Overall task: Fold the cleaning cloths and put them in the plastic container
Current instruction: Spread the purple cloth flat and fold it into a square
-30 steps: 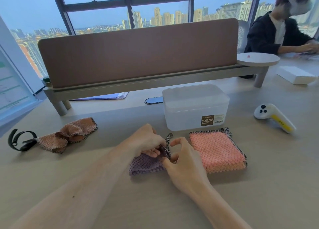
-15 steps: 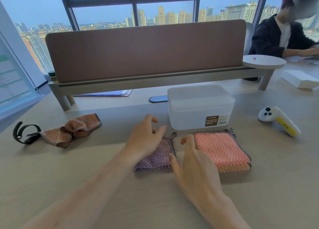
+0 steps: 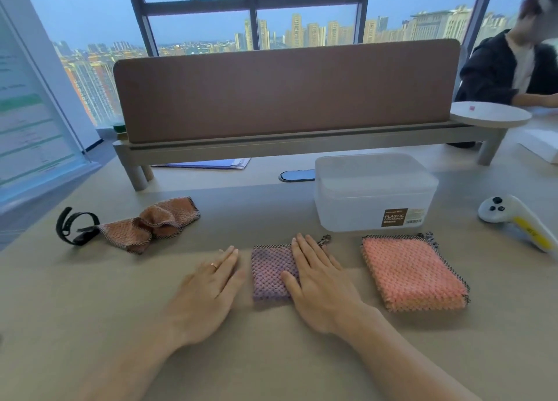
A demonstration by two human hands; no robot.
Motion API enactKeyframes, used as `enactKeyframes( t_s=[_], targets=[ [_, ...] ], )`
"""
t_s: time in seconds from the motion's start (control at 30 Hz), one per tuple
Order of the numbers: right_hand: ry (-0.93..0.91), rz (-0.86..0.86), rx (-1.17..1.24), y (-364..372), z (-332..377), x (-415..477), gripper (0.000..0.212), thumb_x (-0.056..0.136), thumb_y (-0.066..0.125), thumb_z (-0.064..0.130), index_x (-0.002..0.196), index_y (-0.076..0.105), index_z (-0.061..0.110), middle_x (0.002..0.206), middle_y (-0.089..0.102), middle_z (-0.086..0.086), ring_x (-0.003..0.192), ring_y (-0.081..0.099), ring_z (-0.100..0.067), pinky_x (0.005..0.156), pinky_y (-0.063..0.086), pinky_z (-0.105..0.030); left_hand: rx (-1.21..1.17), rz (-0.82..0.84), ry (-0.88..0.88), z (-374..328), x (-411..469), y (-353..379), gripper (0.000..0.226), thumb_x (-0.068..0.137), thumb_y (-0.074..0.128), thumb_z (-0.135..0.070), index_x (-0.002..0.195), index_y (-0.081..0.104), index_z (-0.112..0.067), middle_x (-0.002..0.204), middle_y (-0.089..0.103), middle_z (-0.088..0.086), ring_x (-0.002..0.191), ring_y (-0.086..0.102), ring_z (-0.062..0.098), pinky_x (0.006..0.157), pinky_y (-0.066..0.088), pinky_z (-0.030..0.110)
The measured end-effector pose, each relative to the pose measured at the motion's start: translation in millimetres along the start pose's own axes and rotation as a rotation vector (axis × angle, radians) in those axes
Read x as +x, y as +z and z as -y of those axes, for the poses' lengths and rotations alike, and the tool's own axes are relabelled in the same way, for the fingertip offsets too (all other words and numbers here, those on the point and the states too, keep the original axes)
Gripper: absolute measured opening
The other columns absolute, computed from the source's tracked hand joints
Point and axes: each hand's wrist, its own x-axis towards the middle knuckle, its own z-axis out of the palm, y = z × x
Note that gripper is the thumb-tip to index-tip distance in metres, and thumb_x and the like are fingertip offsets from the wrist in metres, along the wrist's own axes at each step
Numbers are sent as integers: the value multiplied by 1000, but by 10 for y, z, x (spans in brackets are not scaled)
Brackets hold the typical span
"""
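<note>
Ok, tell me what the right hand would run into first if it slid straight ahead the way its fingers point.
The right hand lies flat on the folded purple cloth, fingers pointing away and slightly left. Sliding on, it would leave the cloth and probably pass just left of the plastic container, perhaps brushing its corner; depth is unclear.

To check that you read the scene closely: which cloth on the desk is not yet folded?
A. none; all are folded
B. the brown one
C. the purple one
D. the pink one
B: the brown cloth lies crumpled at the left, while the purple cloth and pink cloth lie as flat folded squares.
</note>
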Motion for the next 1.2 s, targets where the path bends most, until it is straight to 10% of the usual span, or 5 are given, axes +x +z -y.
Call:
enactKeyframes(
  t_s=[0.23, 0.53, 0.7, 0.83, 1.2],
  targets=[
    [5, 7, 15, -10, 16, -10, 69, 106, 17, 48, 160, -9, 14, 169, -13, 0, 154, -15, -11, 118, -13, -26, -197, -42, -152, -567, 504, -69, 36, 86, 69, -44, 66, 61, -15, 67, 59, 5, 62, 52, 20, 60, 39, 31],
    [11, -22, 246, -64, -36, 14, 69, 106, 26, 39, 160, -6, 12, 170, -12, -3, 155, -12, -13, 121, -8, -26, -317, -174, -64, -846, 514, -216, 29, 88, 72, -20, 101, 46, -15, 95, 57, 1, 92, 58, 25, 87, 49, 43],
    [190, -115, 1407, -602, -235, -163, 67, 92, 63, 24, 149, 29, 34, 144, 51, -2, 112, 59, -9, 104, 40, -16, -437, -239, 125, -1442, 398, -702, 40, 85, 79, -18, 105, 44, -20, 91, 69, -2, 85, 70, 24, 74, 60, 41],
    [227, 12, 1920, -1020, -755, -415, 46, 85, 69, 37, 121, 71, 9, 112, 70, -19, 103, 61, -31, 105, 47, -48, -768, -126, 170, -2080, 462, -940, 44, 84, 81, -10, 114, 49, -13, 88, 71, 5, 66, 66, 16, 49, 53, 26],
    [462, -73, 1592, -1267, -1825, -722, 48, 92, 69, 24, 133, 60, 1, 125, 70, -17, 107, 69, -29, 78, 58, -36, -1133, 4, 16, -2558, 570, 30, 46, 82, 82, -11, 114, 49, -20, 115, 69, 14, 94, 72, 26, 63, 58, 31]
  ],
)
